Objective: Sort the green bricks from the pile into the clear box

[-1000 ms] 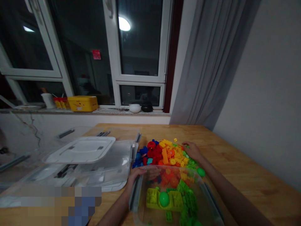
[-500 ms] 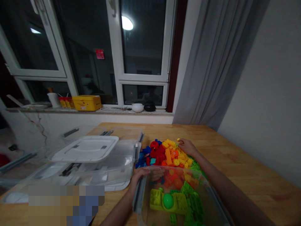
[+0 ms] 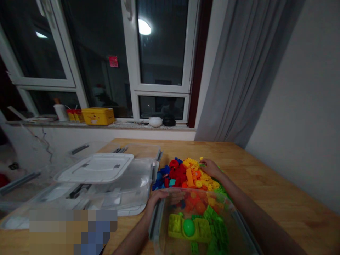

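Observation:
My left hand is closed over the left rim of a clear plastic box, its fingers showing through the far wall. Inside the box lie several green blocks, a yellow-green piece and a green ball-like piece. Beyond the box, a pile of toy blocks spreads in blue, red, orange, yellow and green. At its right side my right hand pinches a small green block, just above the yellow blocks. Part of the green heap is hidden behind my right forearm.
On the left of the wooden table several clear boxes are stacked, with a white lid on top. A window sill behind holds a yellow box, a white bowl and a black bowl.
My right hand has shifted slightly down at the pile's edge, and a green block now shows in its fingers. My left hand and the box have barely moved.

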`<action>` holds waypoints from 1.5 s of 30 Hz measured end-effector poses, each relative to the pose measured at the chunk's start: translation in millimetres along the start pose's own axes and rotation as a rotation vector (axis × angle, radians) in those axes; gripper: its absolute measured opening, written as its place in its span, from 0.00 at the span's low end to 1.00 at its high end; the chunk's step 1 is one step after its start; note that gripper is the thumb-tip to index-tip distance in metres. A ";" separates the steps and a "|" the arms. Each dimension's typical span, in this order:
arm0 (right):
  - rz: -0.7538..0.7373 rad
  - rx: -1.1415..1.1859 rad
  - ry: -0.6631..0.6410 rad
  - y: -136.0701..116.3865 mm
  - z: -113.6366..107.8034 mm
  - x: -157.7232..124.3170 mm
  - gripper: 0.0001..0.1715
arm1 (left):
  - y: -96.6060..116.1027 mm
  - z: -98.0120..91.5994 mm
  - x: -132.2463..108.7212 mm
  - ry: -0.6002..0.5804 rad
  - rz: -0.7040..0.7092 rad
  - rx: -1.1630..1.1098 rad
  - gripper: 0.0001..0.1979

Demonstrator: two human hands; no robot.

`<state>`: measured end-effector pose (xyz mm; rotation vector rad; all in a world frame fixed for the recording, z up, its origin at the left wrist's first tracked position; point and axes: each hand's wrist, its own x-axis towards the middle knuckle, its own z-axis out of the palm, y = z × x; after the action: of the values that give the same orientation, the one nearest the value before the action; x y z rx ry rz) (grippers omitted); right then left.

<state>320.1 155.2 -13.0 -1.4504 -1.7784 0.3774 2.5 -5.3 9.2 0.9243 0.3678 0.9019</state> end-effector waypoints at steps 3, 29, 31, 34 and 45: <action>0.033 0.036 0.047 -5.6 -2.4 2.6 0.12 | -1.5 -1.0 0.3 0.007 0.006 0.000 0.25; 0.143 0.673 -0.056 -67.1 -53.0 -144.9 0.22 | 0.5 3.6 1.0 -0.027 -0.003 -0.049 0.24; 0.112 0.690 -0.116 -66.2 -53.2 -145.4 0.21 | 0.8 4.0 0.4 -0.022 -0.006 -0.041 0.24; 0.063 0.721 -0.191 -66.0 -53.6 -145.4 0.19 | 0.0 3.5 -0.6 0.000 -0.022 -0.035 0.24; 0.145 0.764 -0.076 -68.1 -57.8 -144.7 0.19 | 0.9 1.9 0.4 -0.018 -0.020 -0.035 0.24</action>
<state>319.8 -12.8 13.3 -1.0103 -1.3474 1.0643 3.5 -5.8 11.1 0.8949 0.3442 0.8780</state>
